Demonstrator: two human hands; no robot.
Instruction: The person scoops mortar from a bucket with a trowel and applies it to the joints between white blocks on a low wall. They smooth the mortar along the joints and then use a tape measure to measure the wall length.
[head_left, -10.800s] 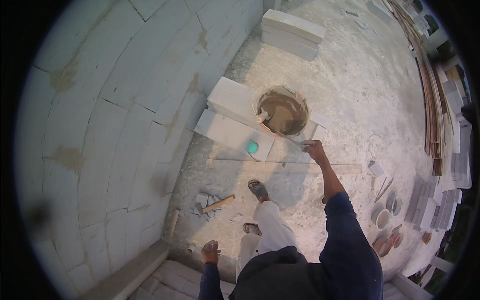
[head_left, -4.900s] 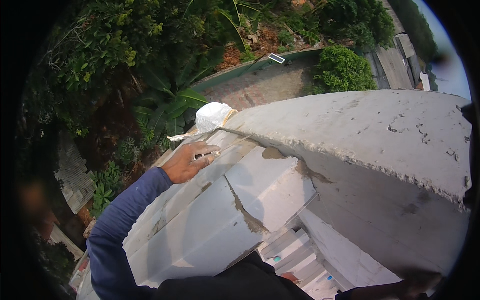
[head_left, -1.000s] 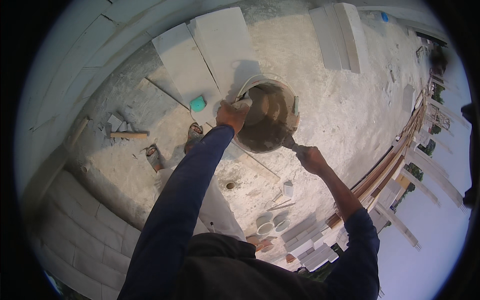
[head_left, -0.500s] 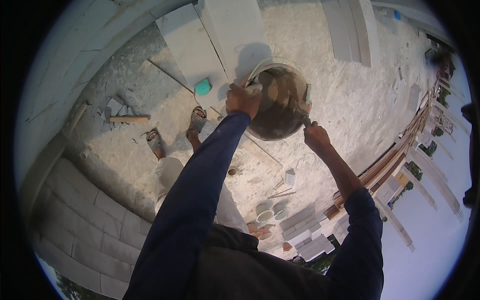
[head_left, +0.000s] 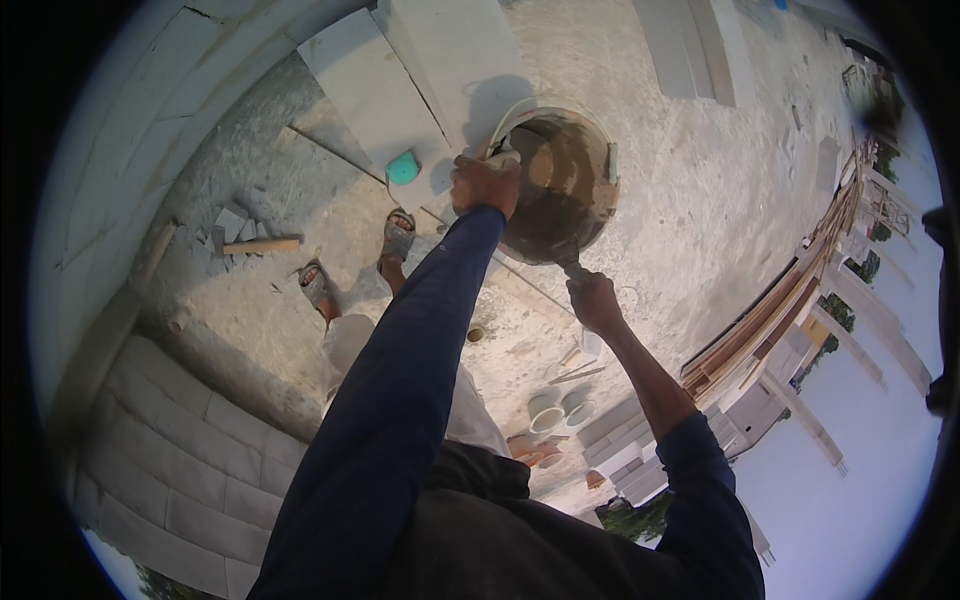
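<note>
Head cam is looking straight down at a rough concrete floor point(head_left: 700, 180) and the person is leaning over a round bucket point(head_left: 560, 185) that's smeared brown inside, looks like wet mortar. Left hand point(head_left: 485, 185) is clamping onto the bucket's near-left rim, fingers curled tight over the edge right where the pale handle point(head_left: 505, 115) loops up. Right hand point(head_left: 593, 298) is clenching around the grip of a tool, probably a trowel point(head_left: 570, 266), which is poking into the near side of the bucket; the blade end is mostly hidden so I can't tell its shape. Bucket is sitting just right of a big white block point(head_left: 440, 70) lying flat on the floor, and a small teal cup-like thing point(head_left: 402, 168) is resting on the block's near edge, left of the left hand. Both sandalled feet point(head_left: 398, 235) are showing near that, and further left a hammer point(head_left: 255, 246) with a wooden handle is lying among some block chips. A block wall point(head_left: 110, 140) is curving along the left. Some small pale pots point(head_left: 560, 408) are clustered near the right arm, and long planks point(head_left: 790, 290) are stacked off to the right.
</note>
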